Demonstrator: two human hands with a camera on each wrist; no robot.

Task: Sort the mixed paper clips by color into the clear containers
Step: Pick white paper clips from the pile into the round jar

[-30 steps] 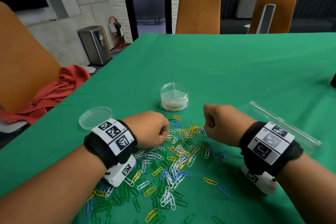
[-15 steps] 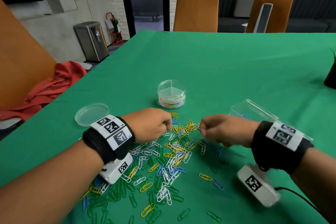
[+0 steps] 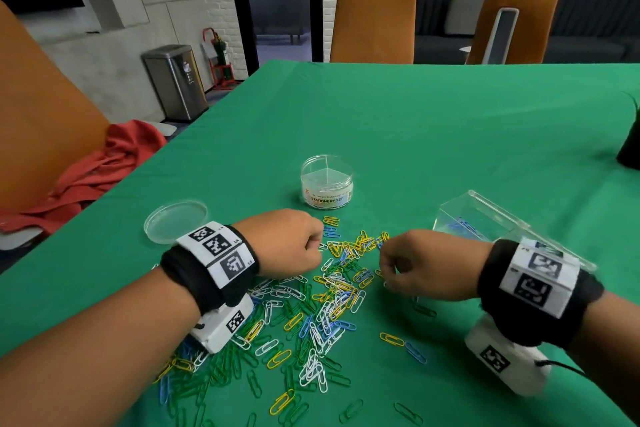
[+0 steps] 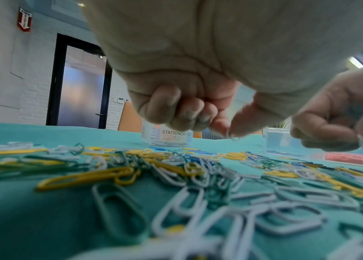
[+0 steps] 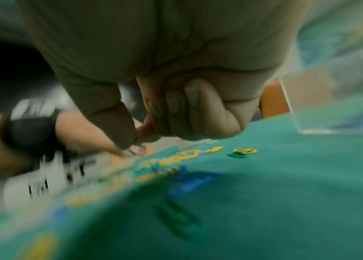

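Both grips curled above mixed paper clips (image 3: 332, 302) on tabletop (image 3: 433, 121): left hand (image 3: 287, 243) pinches one clip; right hand (image 3: 422, 267) pinches another, beside clear box (image 3: 485, 218).

Green table (image 3: 433, 121); paper clips (image 3: 329, 305), round container (image 3: 327, 184), lid (image 3: 175, 221), rectangular box (image 3: 485, 218).

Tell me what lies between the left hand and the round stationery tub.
In the head view, a few loose paper clips, yellow and blue, lie on the green cloth between the left hand and the round tub; otherwise bare cloth.
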